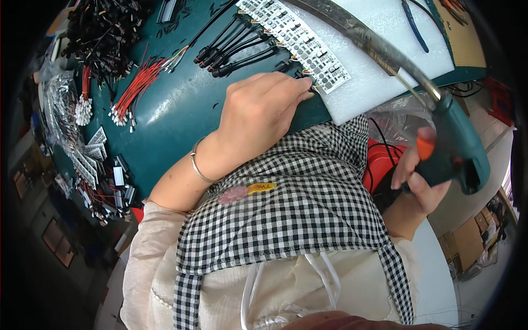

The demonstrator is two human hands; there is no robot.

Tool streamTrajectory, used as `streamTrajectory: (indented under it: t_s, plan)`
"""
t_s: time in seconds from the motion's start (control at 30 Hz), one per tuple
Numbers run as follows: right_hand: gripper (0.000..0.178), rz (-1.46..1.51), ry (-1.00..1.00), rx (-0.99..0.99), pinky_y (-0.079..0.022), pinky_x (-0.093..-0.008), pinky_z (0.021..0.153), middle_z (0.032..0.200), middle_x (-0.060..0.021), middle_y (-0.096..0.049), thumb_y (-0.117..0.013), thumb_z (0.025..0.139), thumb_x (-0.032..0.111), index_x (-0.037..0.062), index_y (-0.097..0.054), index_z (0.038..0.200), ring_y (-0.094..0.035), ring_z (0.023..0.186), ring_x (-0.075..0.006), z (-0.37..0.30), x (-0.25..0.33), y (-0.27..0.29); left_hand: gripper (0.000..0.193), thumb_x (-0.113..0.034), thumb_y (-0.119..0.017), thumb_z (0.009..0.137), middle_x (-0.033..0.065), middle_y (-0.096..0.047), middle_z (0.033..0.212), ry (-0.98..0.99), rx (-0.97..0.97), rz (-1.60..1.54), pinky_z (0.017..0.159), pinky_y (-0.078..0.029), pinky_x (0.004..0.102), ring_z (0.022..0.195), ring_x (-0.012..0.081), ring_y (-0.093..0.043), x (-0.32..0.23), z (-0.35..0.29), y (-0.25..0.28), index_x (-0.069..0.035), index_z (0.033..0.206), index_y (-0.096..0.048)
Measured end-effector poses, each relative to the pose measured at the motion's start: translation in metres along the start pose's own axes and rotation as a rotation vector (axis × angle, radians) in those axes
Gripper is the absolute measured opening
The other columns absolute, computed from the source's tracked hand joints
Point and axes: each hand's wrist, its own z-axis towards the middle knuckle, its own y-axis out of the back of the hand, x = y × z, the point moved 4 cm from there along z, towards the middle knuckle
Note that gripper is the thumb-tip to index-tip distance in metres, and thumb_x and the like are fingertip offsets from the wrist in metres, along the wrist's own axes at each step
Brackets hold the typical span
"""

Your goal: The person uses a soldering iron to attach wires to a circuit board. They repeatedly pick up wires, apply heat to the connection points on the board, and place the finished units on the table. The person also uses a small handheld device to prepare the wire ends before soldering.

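My left hand (261,107) is closed in a pinch at the near end of a white circuit board panel (311,47). Its fingertips meet at a short black cable (287,65) whose thin coloured wires reach the board's edge; the exact grip is partly hidden by the fingers. More black cables with plug ends (231,47) run off the board's left edge. On the right, my right hand (421,181) is wrapped round the handle of a teal soldering gun (459,135) with an orange trigger. Slightly blurred, the gun is held off the board, its thin metal tip pointing up and left.
The board lies on a white foam sheet (379,93) over a green table mat (170,104). Red wire bundles (144,82) and a heap of black cables (107,33) lie left. A curved metal arm (357,30) crosses above the foam. Blue-handled tool (416,27) rests at the far right.
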Motion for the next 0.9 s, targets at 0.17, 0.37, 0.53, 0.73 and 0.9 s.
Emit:
streamTrajectory:
  t_s: [0.17,0.37,0.53,0.73,0.9]
  plan:
    - [0.070,-0.031,-0.041,0.018,-0.039,-0.0233,0.036,0.060,-0.0080,-0.049,-0.075,0.074,0.015,-0.0164,-0.038,0.125,-0.045,0.041,-0.0143,-0.015,0.003,0.014,0.020,-0.001,-0.078,0.070,0.0108,-0.068,0.073,0.024,0.031,0.020,0.052,-0.050,0.0279,0.059,0.0208,-0.065,0.002,0.001,-0.001,-0.002,0.088,-0.070]
    - [0.069,-0.054,-0.089,-0.009,-0.038,-0.0237,0.035,0.058,-0.0082,-0.047,-0.077,0.071,0.015,-0.0165,-0.040,0.120,-0.044,0.040,-0.0142,-0.020,-0.002,0.016,0.020,0.000,-0.077,0.070,0.0104,-0.068,0.073,0.021,0.018,0.011,0.052,-0.050,0.0281,0.059,0.0209,-0.064,0.003,0.001,-0.002,-0.002,0.088,-0.070]
    - [0.067,-0.082,-0.122,0.001,-0.038,-0.0239,0.035,0.058,-0.0082,-0.047,-0.077,0.070,0.014,-0.0157,-0.041,0.117,-0.044,0.040,-0.0147,-0.018,0.001,0.007,0.019,0.000,-0.077,0.070,0.0100,-0.067,0.071,0.038,0.028,-0.001,0.050,-0.048,0.0266,0.057,0.0196,-0.063,0.003,0.002,-0.002,-0.002,0.089,-0.070]
    - [0.061,-0.082,-0.146,-0.007,-0.041,-0.0246,0.036,0.068,-0.0114,-0.050,-0.077,0.070,0.011,-0.0146,-0.042,0.113,-0.047,0.043,-0.0152,-0.022,-0.003,0.008,0.019,0.000,-0.076,0.071,0.0102,-0.068,0.071,0.050,0.029,-0.019,0.048,-0.047,0.0257,0.054,0.0189,-0.062,0.004,0.002,-0.001,-0.002,0.088,-0.070]
    - [0.053,-0.056,-0.149,0.049,-0.042,-0.0251,0.038,0.084,-0.0152,-0.051,-0.074,0.071,0.006,-0.0126,-0.043,0.110,-0.050,0.048,-0.0160,-0.024,-0.007,0.011,0.018,0.000,-0.077,0.071,0.0104,-0.068,0.071,0.050,0.044,-0.010,0.048,-0.047,0.0259,0.054,0.0190,-0.062,0.004,0.002,-0.001,-0.001,0.087,-0.070]
